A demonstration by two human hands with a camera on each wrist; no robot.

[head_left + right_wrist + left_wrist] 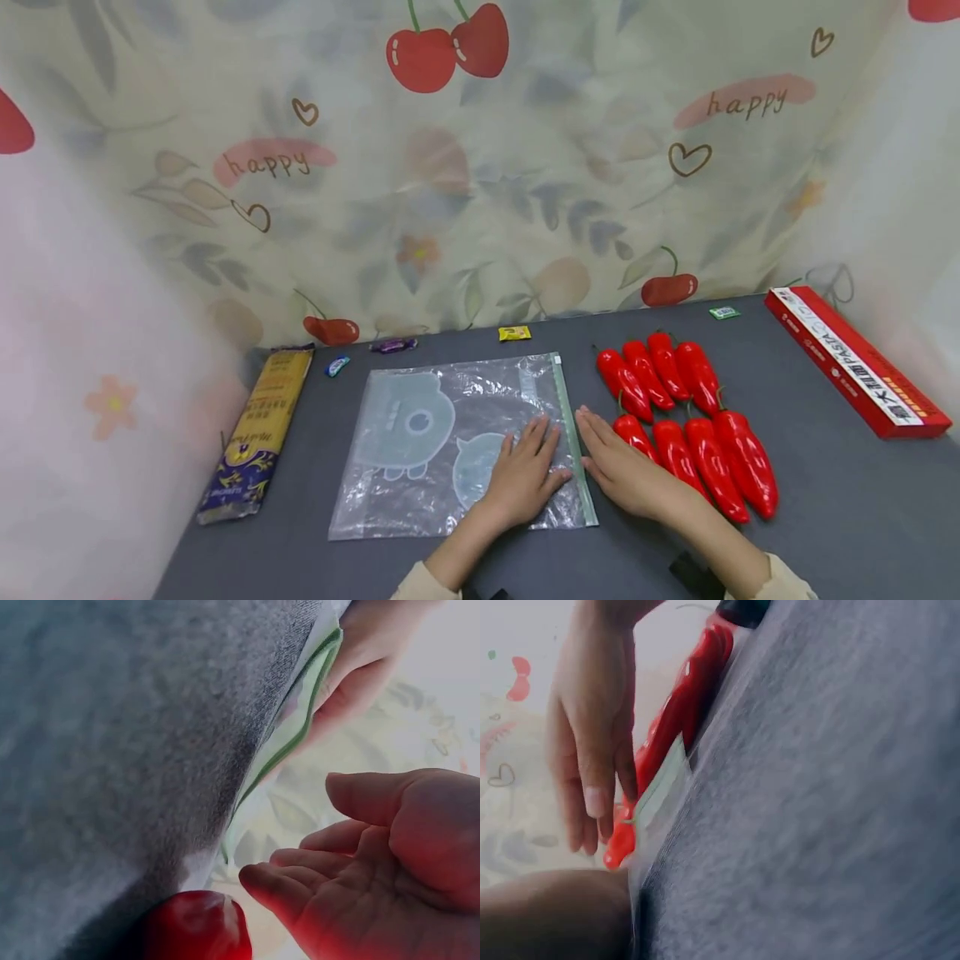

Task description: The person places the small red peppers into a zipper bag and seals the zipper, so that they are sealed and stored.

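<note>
A clear plastic zip bag (420, 508) with pale cartoon figures lies flat on the dark grey table, its green zip edge (573, 450) on the right. Fingers spread, my left hand (525, 479) rests on the bag near that edge. Just right of the zip edge is my right hand (626, 471), fingers straight and held together, empty in the right wrist view. Beside it lie several glossy red peppers (701, 454) in two rows; one red pepper (199, 926) shows close below the right hand in the right wrist view.
A yellow and purple packet (258, 433) lies at the left. At the far right is a long red box (855, 362). Small wrapped candies, including a yellow one (514, 333), a purple one (393, 345) and a green one (724, 313), lie along the back by the patterned curtain (480, 208).
</note>
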